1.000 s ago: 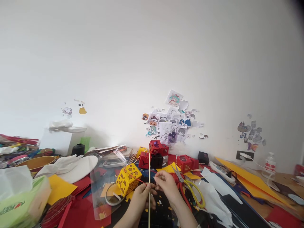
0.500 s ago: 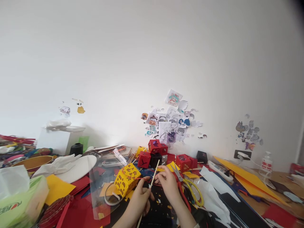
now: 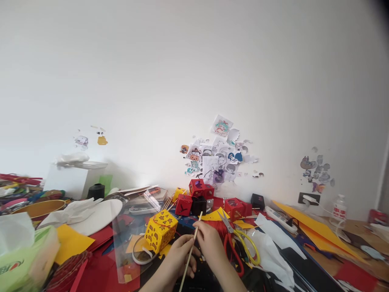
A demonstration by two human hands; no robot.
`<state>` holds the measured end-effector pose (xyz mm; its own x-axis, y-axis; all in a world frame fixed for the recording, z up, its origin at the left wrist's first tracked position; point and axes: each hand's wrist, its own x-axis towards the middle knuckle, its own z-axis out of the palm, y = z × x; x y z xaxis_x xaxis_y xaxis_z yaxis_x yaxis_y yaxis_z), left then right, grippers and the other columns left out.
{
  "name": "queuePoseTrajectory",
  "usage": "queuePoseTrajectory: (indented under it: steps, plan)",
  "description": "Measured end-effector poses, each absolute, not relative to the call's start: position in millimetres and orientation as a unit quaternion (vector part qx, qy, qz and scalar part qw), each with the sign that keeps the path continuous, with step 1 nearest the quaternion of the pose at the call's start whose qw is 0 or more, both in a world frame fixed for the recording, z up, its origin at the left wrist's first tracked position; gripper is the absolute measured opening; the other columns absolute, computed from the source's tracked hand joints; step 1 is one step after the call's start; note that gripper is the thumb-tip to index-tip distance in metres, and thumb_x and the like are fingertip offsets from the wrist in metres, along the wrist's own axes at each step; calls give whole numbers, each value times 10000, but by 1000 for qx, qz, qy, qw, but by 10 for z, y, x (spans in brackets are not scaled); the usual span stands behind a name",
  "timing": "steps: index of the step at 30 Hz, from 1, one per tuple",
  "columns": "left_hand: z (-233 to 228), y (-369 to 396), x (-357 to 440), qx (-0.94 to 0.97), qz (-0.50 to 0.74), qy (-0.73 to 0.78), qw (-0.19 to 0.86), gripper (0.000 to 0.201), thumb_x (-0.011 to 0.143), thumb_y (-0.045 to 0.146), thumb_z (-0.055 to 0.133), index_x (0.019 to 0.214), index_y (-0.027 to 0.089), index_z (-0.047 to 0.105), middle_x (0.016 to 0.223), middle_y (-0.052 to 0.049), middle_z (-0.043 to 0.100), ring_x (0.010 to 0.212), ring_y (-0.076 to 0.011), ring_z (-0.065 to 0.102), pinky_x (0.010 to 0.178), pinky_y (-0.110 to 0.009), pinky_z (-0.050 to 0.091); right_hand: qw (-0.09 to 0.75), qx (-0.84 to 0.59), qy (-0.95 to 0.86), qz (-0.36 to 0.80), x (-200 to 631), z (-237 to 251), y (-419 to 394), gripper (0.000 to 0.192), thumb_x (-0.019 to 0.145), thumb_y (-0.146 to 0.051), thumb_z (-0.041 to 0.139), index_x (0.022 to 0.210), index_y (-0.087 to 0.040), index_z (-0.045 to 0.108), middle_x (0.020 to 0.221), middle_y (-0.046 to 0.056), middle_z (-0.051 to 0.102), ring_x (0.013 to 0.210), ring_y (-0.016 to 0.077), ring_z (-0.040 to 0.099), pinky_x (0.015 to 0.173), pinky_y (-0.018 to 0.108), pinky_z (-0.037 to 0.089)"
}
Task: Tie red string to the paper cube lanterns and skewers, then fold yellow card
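My left hand (image 3: pixel 178 256) grips a thin wooden stick (image 3: pixel 192 245) that leans to the upper right, its tip near the black cube. My right hand (image 3: pixel 209 244) pinches the stick's upper part, where a red thread seems to run toward the yellow paper cube (image 3: pixel 161 230) with star cut-outs. That cube lies just left of my hands on the cluttered table. Whether the thread is tied to the stick I cannot tell.
Yellow-handled scissors (image 3: pixel 240 240) lie right of my hands. Red paper cubes (image 3: pixel 198 188) and a black one (image 3: pixel 199 205) stand behind. A green tissue pack (image 3: pixel 21 259) sits at the left, orange card sheets (image 3: pixel 316 231) at the right, stickers (image 3: pixel 219 160) on the wall.
The stick has tipped from upright to leaning right. Both hands have moved slightly down and closer together.
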<state>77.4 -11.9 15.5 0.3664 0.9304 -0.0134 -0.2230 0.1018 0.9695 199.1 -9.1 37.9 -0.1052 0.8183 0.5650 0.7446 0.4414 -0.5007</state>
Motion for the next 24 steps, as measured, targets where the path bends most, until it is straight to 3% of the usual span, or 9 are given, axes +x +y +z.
queuePoseTrajectory:
  steps: [4,10,17,24]
  plan:
    - [139,-71,753,483,486,368,629,439,652,600,542,784,201,416,580,65,535,303,-52,463,288,-178,332,380,-492,-783,8,1883,365,-157,277,822,-95,398,929,-197,632,855,52,676,814,180,624,712,252,443]
    - [175,-13,752,478,502,355,627,545,573,690,556,792,210,420,475,115,448,242,-49,377,251,-178,247,365,-478,-798,-33,1873,370,-180,243,828,-100,397,850,-198,618,764,35,650,731,173,604,633,237,417]
    - [323,-141,746,501,456,305,670,535,569,440,669,977,182,438,537,91,528,269,-31,354,284,-182,252,451,-493,-744,-3,1999,423,-140,292,802,-76,383,910,-181,633,877,68,672,838,189,626,740,270,452]
    - [354,-276,700,518,387,343,681,533,621,281,537,1108,162,357,485,102,507,255,-47,330,267,-173,241,450,-533,-717,7,2061,456,-131,313,799,-79,375,948,-164,636,923,88,673,872,210,628,763,298,467]
